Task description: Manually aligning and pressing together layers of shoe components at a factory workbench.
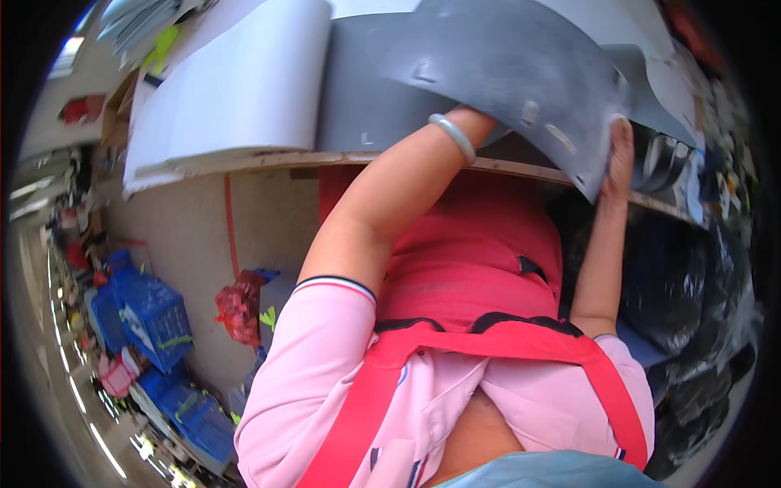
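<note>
A smooth, dark grey curved sheet (pixel 504 65) is lifted at a tilt above the worktable, with a few small pale marks or slots along its edge; its material is uncertain. My right hand (pixel 621 150) grips its right edge, thumb on the upper face. My left forearm (pixel 407 179), with a pale bangle (pixel 455 138) at the wrist, reaches beneath the sheet, which hides my left fingers. Under the raised sheet, more flat grey material (pixel 366 106) lies on the table. To its left is a white sheet (pixel 236 81) folded over in a broad curve.
The table's wooden front edge (pixel 277 159) runs just ahead of my red apron (pixel 480 252). Blue crates (pixel 154 313) and a red plastic bag (pixel 241 309) stand on the floor at left. Dark plastic bags (pixel 667 281) crowd the right side. Folded grey material (pixel 134 24) is piled at far left.
</note>
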{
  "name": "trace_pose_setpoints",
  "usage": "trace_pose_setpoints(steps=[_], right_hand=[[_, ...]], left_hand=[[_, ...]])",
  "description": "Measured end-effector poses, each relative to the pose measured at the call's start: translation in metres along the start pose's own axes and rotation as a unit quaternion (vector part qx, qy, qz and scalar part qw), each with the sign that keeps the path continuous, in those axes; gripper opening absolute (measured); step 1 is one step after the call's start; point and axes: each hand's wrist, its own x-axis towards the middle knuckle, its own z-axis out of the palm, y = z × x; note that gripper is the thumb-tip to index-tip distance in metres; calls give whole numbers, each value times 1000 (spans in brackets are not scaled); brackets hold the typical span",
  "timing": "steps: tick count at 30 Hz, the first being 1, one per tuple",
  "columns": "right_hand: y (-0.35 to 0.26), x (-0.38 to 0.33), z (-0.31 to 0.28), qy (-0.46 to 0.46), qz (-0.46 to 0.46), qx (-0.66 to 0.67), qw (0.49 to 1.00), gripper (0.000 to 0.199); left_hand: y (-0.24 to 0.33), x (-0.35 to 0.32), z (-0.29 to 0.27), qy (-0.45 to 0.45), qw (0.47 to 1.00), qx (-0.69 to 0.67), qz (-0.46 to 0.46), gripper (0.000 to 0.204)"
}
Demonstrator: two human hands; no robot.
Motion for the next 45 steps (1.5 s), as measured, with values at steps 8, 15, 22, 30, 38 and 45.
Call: trace_pose_setpoints(steps=[8,15,22,30,38,45], right_hand=[[-3,13,-33,-29,71,77,994,44],[-4,29,-51,-59,102,12,993,48],[-24,24,6,-54,88,-89,991,39],[-7,65,73,-88,11,-463,882,29],[-2,74,74,-147,3,-517,843,32],[2,84,55,-175,2,-512,841,37]], left_hand=[[7,61,-296,283,949,105,-91,31],[21,-53,-571,467,779,361,-212,35],[-17,-100,-561,412,637,543,-361,56],[71,-75,-384,188,915,358,-15,24],[48,-129,-207,-188,911,366,36,25],[38,-130,-204,-227,880,416,-7,30]])
